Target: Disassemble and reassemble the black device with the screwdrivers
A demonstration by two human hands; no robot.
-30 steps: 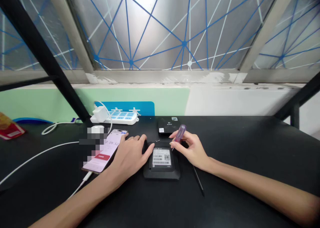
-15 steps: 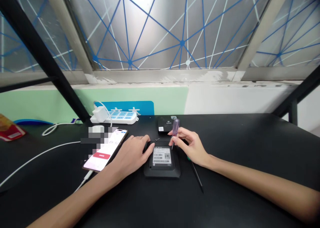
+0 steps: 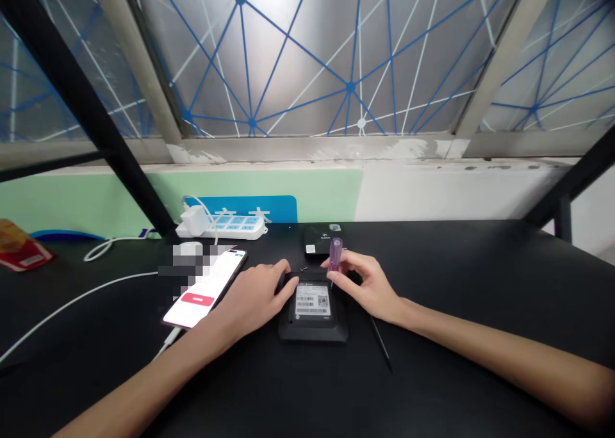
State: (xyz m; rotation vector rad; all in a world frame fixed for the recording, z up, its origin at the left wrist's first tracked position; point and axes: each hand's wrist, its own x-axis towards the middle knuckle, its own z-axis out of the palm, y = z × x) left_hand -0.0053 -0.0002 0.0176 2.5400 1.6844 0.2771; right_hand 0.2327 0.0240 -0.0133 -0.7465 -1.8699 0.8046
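While two hands [image 3: 252, 297] [image 3: 368, 287] bracket one black case [image 3: 313, 307], one pinches one screwdriver [image 3: 336, 255].

Light source: frosted overhead glass panel [image 3: 298, 60] with blue line pattern, bright, with white glare at its top edge. Glowing white screen of a slim black smartphone [image 3: 204, 291], bright. Matte black tabletop [image 3: 480, 297], dimmer, soft faint shadows only. Distortion: black steel frame bars [image 3: 72, 86] lean sharply toward the picture's edges, wide-angle stretch. Blur: pixelated mosaic patch [image 3: 185, 268] beside the smartphone. Focus: printed label on a black plastic device [image 3: 312, 300], legible but soft.
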